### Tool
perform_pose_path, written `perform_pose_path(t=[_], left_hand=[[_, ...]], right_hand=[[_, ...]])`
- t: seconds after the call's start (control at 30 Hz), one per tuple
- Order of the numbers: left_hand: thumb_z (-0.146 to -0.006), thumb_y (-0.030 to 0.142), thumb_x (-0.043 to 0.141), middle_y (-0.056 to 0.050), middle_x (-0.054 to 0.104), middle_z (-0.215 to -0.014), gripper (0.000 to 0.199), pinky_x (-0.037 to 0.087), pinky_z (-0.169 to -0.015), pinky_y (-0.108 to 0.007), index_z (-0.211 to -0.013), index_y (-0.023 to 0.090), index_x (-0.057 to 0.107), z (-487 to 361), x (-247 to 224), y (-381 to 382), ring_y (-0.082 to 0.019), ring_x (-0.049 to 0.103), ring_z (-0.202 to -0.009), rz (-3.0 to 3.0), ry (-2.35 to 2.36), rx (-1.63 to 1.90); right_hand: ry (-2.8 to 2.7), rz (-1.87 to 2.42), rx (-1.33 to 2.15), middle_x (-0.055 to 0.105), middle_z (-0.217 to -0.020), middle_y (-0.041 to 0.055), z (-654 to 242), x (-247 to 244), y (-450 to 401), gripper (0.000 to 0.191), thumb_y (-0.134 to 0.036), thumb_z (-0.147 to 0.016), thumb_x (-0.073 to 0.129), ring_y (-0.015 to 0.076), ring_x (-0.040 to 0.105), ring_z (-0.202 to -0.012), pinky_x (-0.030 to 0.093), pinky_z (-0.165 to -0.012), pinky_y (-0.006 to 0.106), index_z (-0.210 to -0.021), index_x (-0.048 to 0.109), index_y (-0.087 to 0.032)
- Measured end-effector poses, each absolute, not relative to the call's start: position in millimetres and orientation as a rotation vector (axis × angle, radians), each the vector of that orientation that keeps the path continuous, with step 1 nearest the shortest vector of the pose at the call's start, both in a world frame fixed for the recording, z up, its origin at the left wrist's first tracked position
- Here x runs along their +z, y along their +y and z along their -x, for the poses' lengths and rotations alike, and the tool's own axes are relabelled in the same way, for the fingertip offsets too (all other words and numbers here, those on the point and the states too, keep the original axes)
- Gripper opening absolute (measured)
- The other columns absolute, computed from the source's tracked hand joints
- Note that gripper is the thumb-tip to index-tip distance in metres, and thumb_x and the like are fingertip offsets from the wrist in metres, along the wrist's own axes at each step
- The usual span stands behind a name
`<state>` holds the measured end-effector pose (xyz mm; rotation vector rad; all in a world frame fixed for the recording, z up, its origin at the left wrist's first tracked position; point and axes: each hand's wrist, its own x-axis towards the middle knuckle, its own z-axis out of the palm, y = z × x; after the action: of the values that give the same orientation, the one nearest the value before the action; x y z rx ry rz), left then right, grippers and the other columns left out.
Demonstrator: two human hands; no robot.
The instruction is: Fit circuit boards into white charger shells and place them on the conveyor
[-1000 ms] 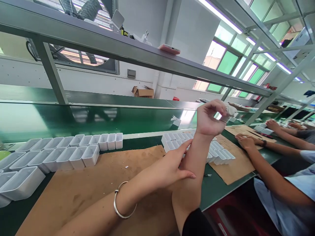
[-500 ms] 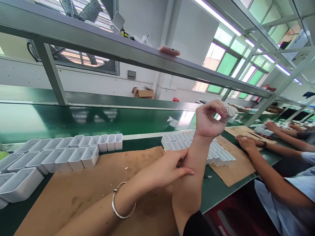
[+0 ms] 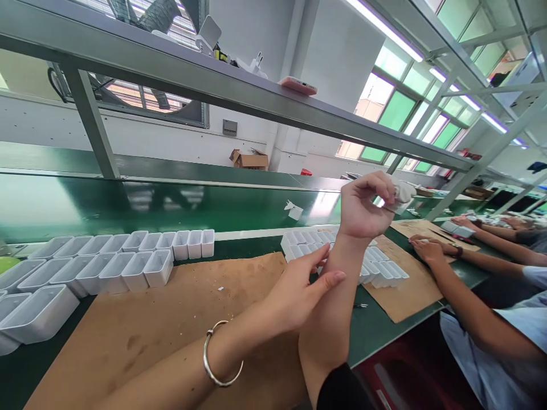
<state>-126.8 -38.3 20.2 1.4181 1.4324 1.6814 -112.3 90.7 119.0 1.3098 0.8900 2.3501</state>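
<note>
The raised right hand pinches a small white wad right of centre, while the left hand spreads its fingers just beside the right forearm.

hands: 2 | white piece: 1 | bangle: 1 | co-worker hands: 3 | watch: 1 | bench: 1 | kraft sheets: 3 | left tray group, roughly: 20 | right tray group: too packed to count | phone: 1 | carton: 1 | wall fan: 1
</note>
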Motion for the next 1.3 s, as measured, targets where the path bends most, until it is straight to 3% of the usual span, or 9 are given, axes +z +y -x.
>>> perform_pose_path(t=[0.1, 0.23, 0.4, 0.5, 0.73, 0.83, 0.93, 1.17, 1.3], left_hand=[[-0.095, 0.049, 0.047, -0.007, 0.069, -0.095, 0.038, 0.052, -0.078, -0.033, -0.102, 0.017, 0.066, 138.4, 14.8, -31.8, -0.023, 0.064, -0.091, -1.438, 1.345, 1.571], [-0.097, 0.051, 0.039, -0.010, 0.069, -0.087, 0.044, 0.055, -0.068, -0.032, -0.109, 0.014, 0.060, 155.8, 19.3, -29.7, -0.020, 0.067, -0.075, -1.070, 1.342, 1.715], [-0.089, 0.040, 0.061, -0.011, 0.057, -0.130, 0.043, 0.049, -0.093, -0.036, -0.128, 0.021, 0.054, 139.8, 31.3, -42.3, -0.025, 0.054, -0.117, -1.256, 1.321, 1.746], [-0.093, 0.040, 0.055, -0.005, 0.061, -0.123, 0.041, 0.047, -0.094, -0.037, -0.132, 0.026, 0.052, 131.3, 28.6, -44.1, -0.024, 0.056, -0.112, -1.466, 1.281, 1.603], [-0.094, 0.058, 0.040, -0.009, 0.069, -0.086, 0.049, 0.053, -0.061, -0.029, -0.111, 0.016, 0.059, 155.2, 23.8, -33.7, -0.019, 0.065, -0.068, -1.028, 1.424, 1.902], [-0.096, 0.050, 0.041, -0.011, 0.066, -0.110, 0.040, 0.054, -0.080, -0.031, -0.109, 0.017, 0.057, 144.1, 27.8, -33.0, -0.020, 0.064, -0.092, -0.847, 1.397, 2.206], [-0.096, 0.052, 0.036, -0.012, 0.064, -0.116, 0.046, 0.045, -0.099, -0.035, -0.111, 0.015, 0.059, 117.2, 25.8, -31.6, -0.023, 0.058, -0.112, -0.679, 1.174, 2.065], [-0.089, 0.040, 0.025, -0.013, 0.069, -0.080, 0.053, 0.048, -0.092, -0.040, -0.076, 0.012, 0.068, 96.0, 18.8, -31.6, -0.027, 0.064, -0.089, -0.493, 0.874, 1.684], [-0.087, 0.044, 0.027, -0.012, 0.068, -0.079, 0.052, 0.049, -0.091, -0.041, -0.081, 0.013, 0.067, 105.8, 6.3, -19.9, -0.027, 0.065, -0.089, -0.718, 0.909, 1.583]], right_hand=[[0.760, -1.361, 2.382, 0.046, -0.057, -0.0078, 113.8, 118.3, 91.5, 0.034, 0.019, -0.058, 0.050, 0.0078, 0.037, -0.049, 0.028, -0.051, 0.025, -0.063, 0.052, -0.015], [0.711, -1.392, 2.424, 0.045, -0.056, -0.0081, 113.8, 117.2, 92.4, 0.035, 0.020, -0.059, 0.048, 0.0069, 0.036, -0.049, 0.029, -0.052, 0.024, -0.061, 0.050, -0.015], [1.478, -1.503, 2.391, 0.054, -0.061, -0.0031, 110.8, 120.1, 86.1, 0.043, 0.024, -0.067, 0.043, 0.0084, 0.039, -0.055, 0.029, -0.051, 0.024, -0.067, 0.062, -0.015], [1.878, -1.540, 2.266, 0.055, -0.062, -0.0019, 109.7, 121.9, 80.6, 0.047, 0.024, -0.069, 0.042, 0.0091, 0.039, -0.057, 0.029, -0.048, 0.023, -0.071, 0.067, -0.016], [0.729, -1.323, 2.509, 0.044, -0.052, -0.0089, 118.5, 118.3, 83.5, 0.036, 0.019, -0.056, 0.047, 0.0060, 0.032, -0.047, 0.027, -0.048, 0.023, -0.057, 0.049, -0.016], [0.421, -1.297, 2.495, 0.040, -0.049, -0.0089, 123.4, 118.2, 80.4, 0.029, 0.011, -0.058, 0.051, 0.0060, 0.034, -0.045, 0.032, -0.048, 0.021, -0.054, 0.043, -0.017], [0.145, -1.171, 2.434, 0.035, -0.048, -0.0080, 121.3, 119.2, 60.4, 0.028, 0.005, -0.064, 0.048, 0.0068, 0.035, -0.045, 0.033, -0.047, 0.020, -0.055, 0.037, -0.019], [-1.144, -0.225, 1.163, 0.009, -0.048, -0.0074, 91.8, 108.4, 13.3, 0.036, -0.031, -0.095, 0.014, 0.0119, 0.013, -0.039, 0.019, -0.044, 0.024, -0.060, 0.009, -0.023], [-1.169, -0.148, 0.987, 0.008, -0.053, -0.0073, 90.4, 110.5, 23.9, 0.033, -0.032, -0.091, 0.018, 0.0120, 0.009, -0.043, 0.019, -0.047, 0.024, -0.062, 0.007, -0.023]])
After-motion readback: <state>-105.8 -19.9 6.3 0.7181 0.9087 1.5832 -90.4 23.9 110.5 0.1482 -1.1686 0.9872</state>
